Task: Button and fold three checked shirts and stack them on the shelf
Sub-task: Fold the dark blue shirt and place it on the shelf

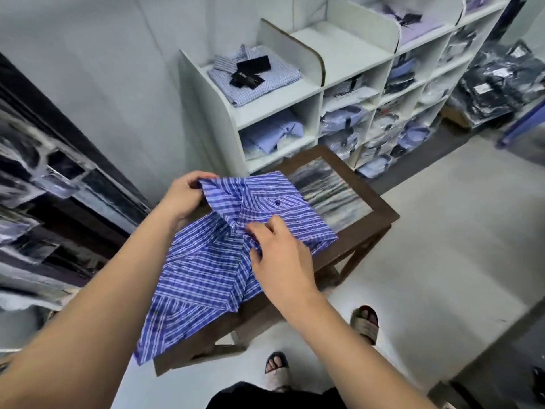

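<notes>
Lying crumpled across a dark wooden table [380, 214] with a glossy streaked top, the blue-and-white checked shirt [224, 261] spills over the near edge in soft folds, one small dark button showing on its chest. The left hand [184, 199] pinches the collar's far corner while the right hand [277, 255] presses curled fingers into the placket, hiding it. On the white shelf [312, 84] behind lies a paler folded checked shirt [265, 81] under black tags; lower cubbies hold bagged garments, too blurred to read.
</notes>
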